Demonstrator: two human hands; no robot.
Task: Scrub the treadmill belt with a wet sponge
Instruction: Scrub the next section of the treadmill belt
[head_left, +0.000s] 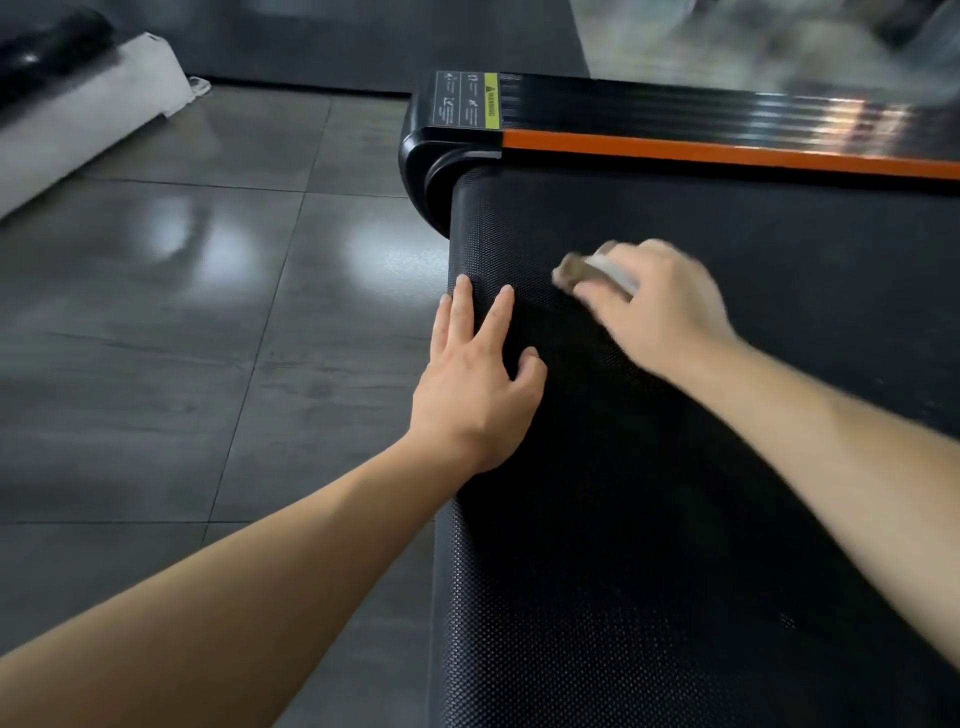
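Head view is showing both forearms entering from the bottom edge, at 7 and 4 o'clock. I am watching the left hand (478, 384) resting flat on the treadmill belt (675, 545) near its left edge; fingers are lying straight and spread, gripping nothing, and I am judging it a brace.

Toward 1 o'clock from that hand, the right hand (660, 301) is gripping the sponge (587, 273), fingers curled over its top, pressing it onto the belt. Hand and sponge are blurring, so I am reading this as mid-stroke: the scrubbing step is in hand, near the belt's far left corner. Sponge wetness: cannot tell.

Beyond, at 12 o'clock, the side rail (727, 150) with its orange stripe is running off toward 2 o'clock, carrying a warning label (467, 98) at its left end. Grey floor tiles (182, 312) are filling 9 o'clock; a white block (78, 124) is sitting at 10 o'clock.

Which belt areas are already scrubbed, I cannot tell. By my reckoning the next move is calling for firm downward pressure and overlapping strokes, working back toward 5 o'clock.
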